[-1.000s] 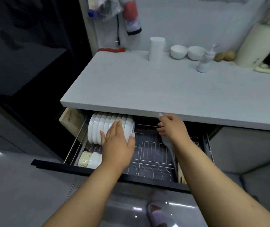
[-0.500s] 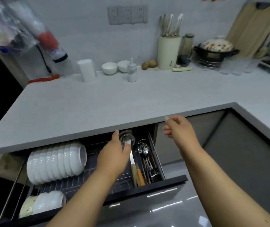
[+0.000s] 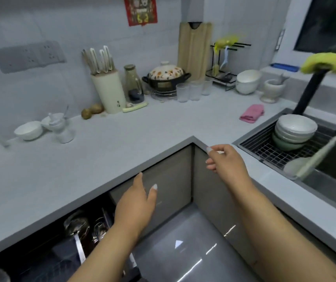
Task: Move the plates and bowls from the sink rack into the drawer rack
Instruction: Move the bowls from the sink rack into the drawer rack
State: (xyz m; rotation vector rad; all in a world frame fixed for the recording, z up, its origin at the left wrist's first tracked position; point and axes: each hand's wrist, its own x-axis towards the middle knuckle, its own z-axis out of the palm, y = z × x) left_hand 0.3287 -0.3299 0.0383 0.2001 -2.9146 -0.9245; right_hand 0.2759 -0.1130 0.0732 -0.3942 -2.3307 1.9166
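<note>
Both hands hang in the air in front of the corner cabinet, holding nothing. The left hand point(image 3: 136, 202) is relaxed with fingers straight, just below the tabletop point(image 3: 122, 147) edge and above the open drawer rack point(image 3: 65, 247), where metal utensils show in the dark. The right hand point(image 3: 225, 161) has its fingers loosely curled near the tabletop corner. Well to the right, a stack of bowls point(image 3: 294, 129) stands in the sink rack point(image 3: 265, 147), white ones over a green one, with a pale spatula point(image 3: 309, 161) leaning on the rack's edge. A pink cloth point(image 3: 251, 113) lies on the tabletop near the sink.
</note>
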